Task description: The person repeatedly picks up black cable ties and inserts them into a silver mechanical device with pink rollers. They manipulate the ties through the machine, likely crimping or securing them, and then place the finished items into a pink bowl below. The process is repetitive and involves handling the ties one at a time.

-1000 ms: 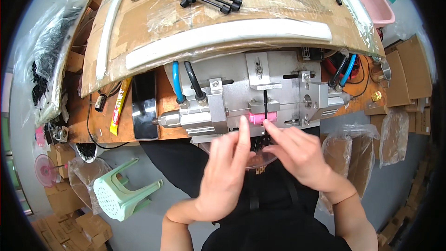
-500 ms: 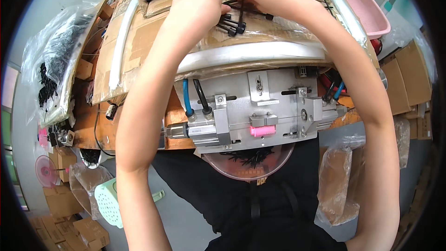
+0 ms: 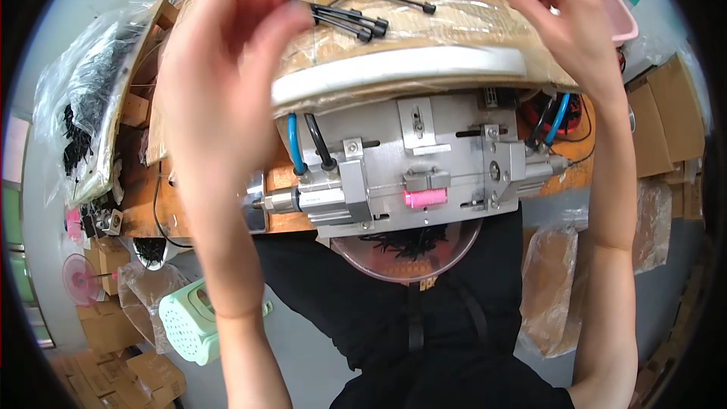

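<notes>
Both hands have come apart since half a second ago, when they met over the sticks at the top of the cardboard: my left hand (image 3: 223, 60) is now further left and lower, my right hand (image 3: 577, 26) out to the right.

The left is blurred, its fingers and thumb curled toward each other with a narrow gap between them. Something dark shows at the fingertips, but I cannot tell whether I grip it. My right hand is loosely open, thumb well away from the fingers, nothing visible between them; a couple of dark sticks lie just beside it.

The other black sticks (image 3: 376, 28) with block ends lie on the cardboard (image 3: 469, 19) between my hands, several bunched near my left thumb and one apart, further right. A white strip (image 3: 401, 72) runs along the cardboard below them.

Nearer me, on the surface (image 3: 151, 216), sits the metal machine (image 3: 466, 163), with blue and black tubes at both ends and a pink block (image 3: 425, 198) at its middle. Just below its front edge, over my lap, is a clear bowl (image 3: 448, 265) of black pieces. A green stool (image 3: 189, 326) stands on the floor to my left.
</notes>
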The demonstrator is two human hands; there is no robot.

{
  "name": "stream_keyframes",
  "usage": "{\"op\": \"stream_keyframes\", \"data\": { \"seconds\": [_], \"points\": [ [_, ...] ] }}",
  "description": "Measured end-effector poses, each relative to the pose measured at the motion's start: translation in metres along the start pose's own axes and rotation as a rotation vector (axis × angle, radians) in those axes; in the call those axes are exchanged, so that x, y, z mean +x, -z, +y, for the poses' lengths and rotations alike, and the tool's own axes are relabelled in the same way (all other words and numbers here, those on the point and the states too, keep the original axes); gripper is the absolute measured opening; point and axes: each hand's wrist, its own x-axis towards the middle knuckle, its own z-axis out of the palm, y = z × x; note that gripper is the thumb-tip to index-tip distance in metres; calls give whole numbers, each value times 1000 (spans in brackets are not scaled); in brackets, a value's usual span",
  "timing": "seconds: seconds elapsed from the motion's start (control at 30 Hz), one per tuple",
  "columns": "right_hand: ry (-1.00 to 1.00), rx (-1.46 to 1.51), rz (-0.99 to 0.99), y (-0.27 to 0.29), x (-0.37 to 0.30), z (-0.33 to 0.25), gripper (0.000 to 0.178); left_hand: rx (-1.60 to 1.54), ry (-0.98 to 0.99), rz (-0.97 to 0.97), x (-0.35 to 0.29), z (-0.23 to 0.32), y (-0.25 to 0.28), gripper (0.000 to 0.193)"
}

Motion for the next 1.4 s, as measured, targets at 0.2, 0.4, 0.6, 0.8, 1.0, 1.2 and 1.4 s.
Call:
{"op": "stream_keyframes", "data": {
  "seconds": [0.2, 0.4, 0.6, 0.8, 1.0, 1.2, 1.4],
  "points": [
    [-194, 617, 66, 9, -63, 14, 17, 217, 30, -294, -167, 54, -60, 74],
    [-150, 727, 138, 5, -94, -4, 25, 361, 91, -423, -186, 54, -104, 74],
    [-145, 547, 256, -2, -123, -25, 14, 384, 101, -460, -183, 57, -105, 73],
    [81, 188, 85, -72, -195, -43, 61, 297, 171, -414, -180, 60, -87, 74],
    [39, 205, -99, -99, -214, -54, 65, 231, 219, -386, -181, 59, -64, 73],
    [-1, 146, -210, -86, -201, -63, 62, 203, 218, -381, -168, 54, -53, 74],
    [225, -29, -60, -48, -100, -50, 41, 338, 106, -89, -81, 16, -21, 46]
  ]
}}
